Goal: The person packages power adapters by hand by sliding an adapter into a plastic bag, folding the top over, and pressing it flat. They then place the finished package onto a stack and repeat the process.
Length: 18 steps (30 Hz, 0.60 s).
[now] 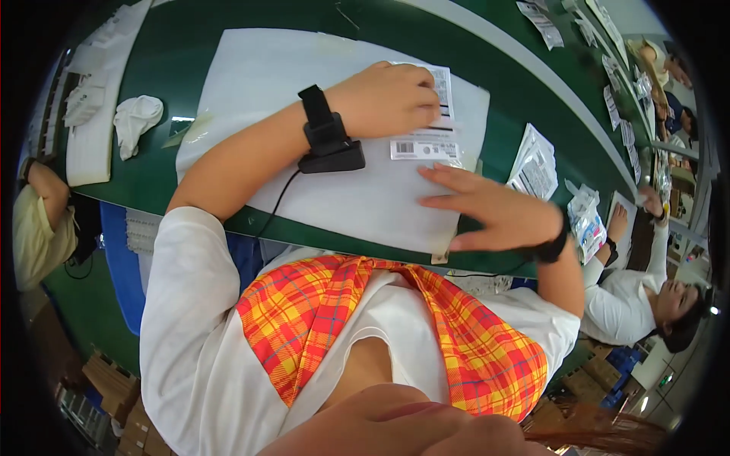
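Observation:
A flat packet with white printed paper (442, 87) lies on a white sheet (266, 83) on the green table. Along its near end runs a white barcode label (423, 150). My left hand (391, 100) rests over the packet, back upward, its fingers bent together on it; the fingertips are partly hidden. Just nearer and to the right, my right hand (498, 209) hovers with thumb and fingers spread, a little blurred, holding nothing. Black straps circle both wrists, and a black box with a cable sits at the left one.
Several printed packets (534, 163) lie to the right, beside a clear plastic bag with blue print (585, 224). A crumpled white cloth (137, 124) is at the left. A pale rail (532, 64) curves along the far side. Co-workers (627, 300) sit right and left.

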{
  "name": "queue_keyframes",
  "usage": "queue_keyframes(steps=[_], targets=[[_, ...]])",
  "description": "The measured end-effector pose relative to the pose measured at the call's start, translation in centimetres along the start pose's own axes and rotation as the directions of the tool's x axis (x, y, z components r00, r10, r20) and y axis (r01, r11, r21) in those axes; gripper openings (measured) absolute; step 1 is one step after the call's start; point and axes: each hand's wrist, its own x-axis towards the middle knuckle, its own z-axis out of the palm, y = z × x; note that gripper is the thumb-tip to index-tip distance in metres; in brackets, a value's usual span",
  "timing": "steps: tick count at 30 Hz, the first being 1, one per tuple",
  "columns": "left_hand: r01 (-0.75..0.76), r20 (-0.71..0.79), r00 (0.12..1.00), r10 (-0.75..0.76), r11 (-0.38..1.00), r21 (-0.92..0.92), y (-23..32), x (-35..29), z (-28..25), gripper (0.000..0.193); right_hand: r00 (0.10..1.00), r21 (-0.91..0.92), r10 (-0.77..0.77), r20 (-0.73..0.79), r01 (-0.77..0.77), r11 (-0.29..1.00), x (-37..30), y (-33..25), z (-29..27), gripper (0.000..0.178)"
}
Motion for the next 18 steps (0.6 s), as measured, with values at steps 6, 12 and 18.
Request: queue_keyframes(steps=[6,12,18], targets=[[0.064,-0.263,0.961,-0.086,0.994,-0.09,0.2,-0.5,1.5,0.035,0.93,0.448,0.142,-0.339,0.027,0.893,9.5,11.5,-12.3,0.043],[-0.262,-0.053,0.957,0.284,0.776,-0.574,-1.6,1.8,1.1,0.033,0.334,0.54,0.446,-0.83,0.282,0.793,26.7,27.1,-13.4,0.049],[-0.227,-0.183,0.97,0.162,0.872,-0.433,-0.5,1.3,1.3,0.03,0.492,0.702,0.548,-0.677,0.207,0.681,27.5,28.9,-13.2,0.049]])
